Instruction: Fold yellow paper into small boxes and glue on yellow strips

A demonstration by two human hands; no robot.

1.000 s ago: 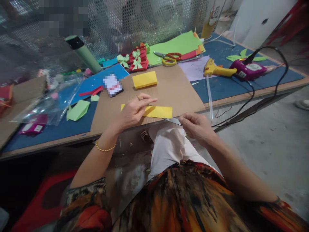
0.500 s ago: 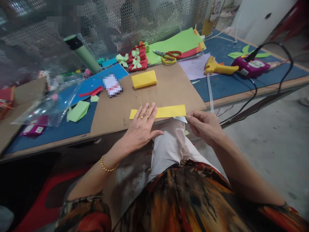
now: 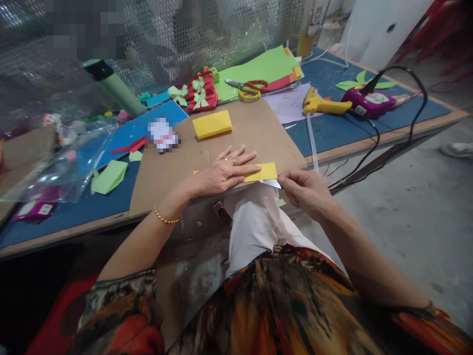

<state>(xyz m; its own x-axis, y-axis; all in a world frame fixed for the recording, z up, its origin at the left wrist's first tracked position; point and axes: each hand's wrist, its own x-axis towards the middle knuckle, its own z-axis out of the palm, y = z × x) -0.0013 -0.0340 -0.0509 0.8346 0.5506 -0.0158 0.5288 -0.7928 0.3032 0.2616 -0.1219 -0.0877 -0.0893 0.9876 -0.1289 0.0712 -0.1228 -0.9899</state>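
A narrow yellow paper strip [image 3: 266, 171] lies along the near edge of a brown cardboard sheet [image 3: 168, 167]. My left hand [image 3: 225, 172] rests flat on it, fingers spread and pointing right, covering its middle and much of its left part. At the strip's right end, my right hand [image 3: 301, 190] pinches the near corner between thumb and fingers. A thin silvery-white pointed piece [image 3: 271, 183] shows under the strip beside these fingertips; what it is I cannot tell. Farther back on the cardboard sits a folded yellow paper piece [image 3: 212, 124].
Scissors [image 3: 249, 90], red pieces with pale green bows [image 3: 201, 93] and green paper sheets [image 3: 258, 69] lie at the back. A yellow glue gun [image 3: 325, 103] and its purple box [image 3: 369, 101] are right, with cables. A green bottle [image 3: 113, 86] leans at left.
My left hand has slid right along the yellow strip and turned so its fingers point more to the right. My right hand stays at the strip's end. The whole view has shifted slightly.
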